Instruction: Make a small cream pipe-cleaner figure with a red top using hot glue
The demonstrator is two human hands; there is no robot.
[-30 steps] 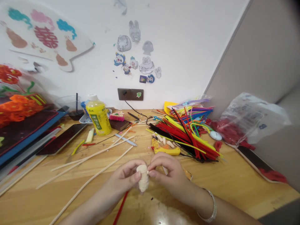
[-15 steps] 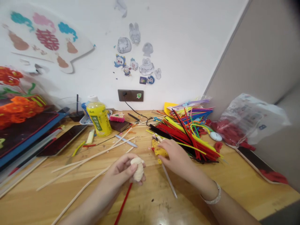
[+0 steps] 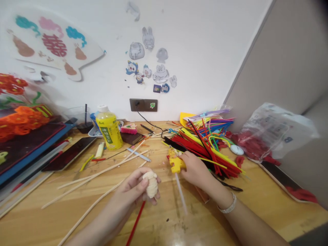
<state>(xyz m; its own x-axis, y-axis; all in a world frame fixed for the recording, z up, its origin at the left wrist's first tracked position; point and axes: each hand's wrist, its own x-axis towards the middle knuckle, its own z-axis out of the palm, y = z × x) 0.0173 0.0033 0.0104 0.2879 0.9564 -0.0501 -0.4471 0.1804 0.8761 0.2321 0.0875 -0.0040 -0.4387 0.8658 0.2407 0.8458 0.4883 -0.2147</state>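
My left hand (image 3: 137, 186) pinches a small cream-coloured coiled bundle (image 3: 151, 184), which looks like wound pipe cleaner, between thumb and fingers. To the right, my right hand (image 3: 196, 171) is closed on a yellow glue gun (image 3: 175, 164), its nozzle toward the wall. A clear glue stick (image 3: 181, 194) sticks out of the gun's rear toward me. My fingers partly hide the gun's handle. Below the left hand a red pipe cleaner (image 3: 136, 222) lies on the table, and long cream pipe cleaners (image 3: 89, 210) stretch to the left.
Beyond the right hand lies a heap of coloured pipe cleaners (image 3: 202, 147). A yellow drink bottle (image 3: 110, 131) stands at the back, beside a dark tablet (image 3: 69, 153). A plastic bag (image 3: 276, 133) with red material is at the right; orange flowers (image 3: 28, 119) are at the left.
My right hand has closed on the glue gun and turned it, its handle now toward the palm. My left hand keeps the cream bundle in nearly the same place.
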